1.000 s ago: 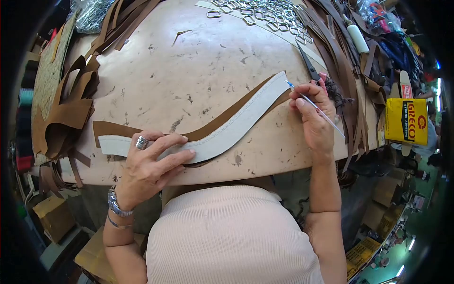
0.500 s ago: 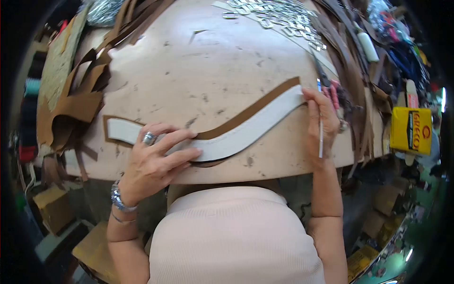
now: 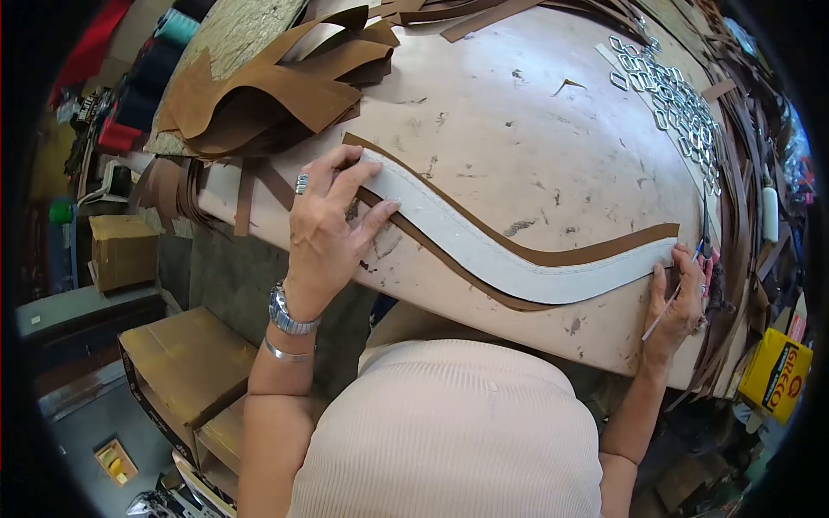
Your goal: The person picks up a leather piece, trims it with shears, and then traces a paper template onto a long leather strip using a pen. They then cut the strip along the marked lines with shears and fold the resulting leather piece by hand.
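A curved white strip [image 3: 509, 265], perhaps a template, lies over a brown leather piece [image 3: 596, 252] whose borders show along both sides. My left hand [image 3: 332, 220] closes across the left end of the white strip, fingers at its upper edge and thumb near the lower one. At the other end, my right hand [image 3: 678, 302] has its fingertips against the strip's tip. A thin white pen-like stick [image 3: 661, 320] with a blue end is held in that hand. Part of the stick is hidden by the fingers.
Folded brown leather pieces [image 3: 285, 95] are heaped on the worktable [image 3: 466, 112] at upper left. Metal buckles [image 3: 669, 95] lie at upper right, beside brown strips [image 3: 734, 147]. Red-handled scissors [image 3: 710, 268] rest by my right hand. A yellow box [image 3: 777, 371] stands at the right edge.
My view has turned toward the left. My left hand has moved from the strip's middle to its left end. My right hand stays at the right end with the stick.
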A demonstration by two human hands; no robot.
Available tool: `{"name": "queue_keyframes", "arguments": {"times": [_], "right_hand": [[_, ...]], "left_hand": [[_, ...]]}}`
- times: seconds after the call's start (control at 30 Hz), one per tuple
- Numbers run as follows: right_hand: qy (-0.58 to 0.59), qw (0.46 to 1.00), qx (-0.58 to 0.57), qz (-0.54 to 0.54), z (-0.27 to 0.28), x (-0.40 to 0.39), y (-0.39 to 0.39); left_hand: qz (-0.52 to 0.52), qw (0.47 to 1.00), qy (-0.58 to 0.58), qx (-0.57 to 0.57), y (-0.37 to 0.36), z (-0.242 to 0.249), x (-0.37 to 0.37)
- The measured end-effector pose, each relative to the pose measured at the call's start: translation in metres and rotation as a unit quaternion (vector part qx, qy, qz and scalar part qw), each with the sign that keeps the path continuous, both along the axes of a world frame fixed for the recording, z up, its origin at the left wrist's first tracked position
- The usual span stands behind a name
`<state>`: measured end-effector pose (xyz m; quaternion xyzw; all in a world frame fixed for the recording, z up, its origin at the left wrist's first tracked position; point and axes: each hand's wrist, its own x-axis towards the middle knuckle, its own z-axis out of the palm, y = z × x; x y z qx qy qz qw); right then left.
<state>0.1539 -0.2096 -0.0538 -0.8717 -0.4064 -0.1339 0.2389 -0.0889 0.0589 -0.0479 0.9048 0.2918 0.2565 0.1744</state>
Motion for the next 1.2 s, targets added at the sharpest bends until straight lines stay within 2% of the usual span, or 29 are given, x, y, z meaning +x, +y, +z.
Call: {"name": "queue_keyframes", "arguments": {"times": [0.1, 0.2, 0.27, 0.33, 0.4, 0.47, 0.57, 0.7, 0.8, 0.93, 1.17, 1.2], "right_hand": [[-0.012, 1.000, -0.009, -0.021, 0.000, -0.002, 0.001], [0.028, 0.999, 0.035, -0.025, -0.003, -0.002, 0.001], [0.076, 0.995, 0.041, -0.045, -0.006, 0.003, -0.005], [0.138, 0.984, 0.100, -0.057, 0.002, 0.000, -0.002], [0.077, 0.993, 0.085, -0.039, -0.004, 0.008, -0.007], [0.124, 0.983, 0.110, -0.083, 0.003, 0.001, -0.002], [0.044, 0.996, 0.053, -0.062, 0.003, 0.006, -0.005], [0.159, 0.978, 0.105, -0.083, 0.004, 0.004, -0.004], [0.124, 0.984, 0.109, -0.059, 0.001, 0.008, -0.007], [0.199, 0.967, 0.144, -0.066, 0.005, 0.006, -0.006], [0.121, 0.970, 0.210, -0.005, -0.006, 0.010, -0.010], [0.140, 0.969, 0.205, -0.012, -0.006, 0.010, -0.011]], "left_hand": [[0.015, 1.000, -0.005, 0.003, 0.000, 0.000, 0.001], [0.007, 1.000, -0.006, 0.013, 0.002, -0.004, -0.002], [-0.006, 1.000, -0.017, 0.024, 0.002, -0.005, -0.002], [-0.005, 0.999, -0.017, 0.032, 0.001, -0.006, -0.001], [0.002, 1.000, -0.009, 0.020, 0.000, -0.006, -0.001], [0.005, 1.000, -0.014, 0.014, 0.000, -0.009, -0.001], [0.011, 1.000, -0.003, 0.012, -0.001, -0.007, -0.001], [0.008, 1.000, 0.001, 0.025, 0.000, -0.010, -0.002], [0.011, 0.999, 0.010, 0.031, 0.001, -0.011, -0.004], [-0.002, 0.999, 0.003, 0.037, 0.003, -0.013, -0.005], [-0.001, 1.000, -0.007, 0.017, 0.000, -0.010, -0.003], [-0.001, 1.000, -0.012, 0.013, 0.000, -0.010, -0.003]]}}
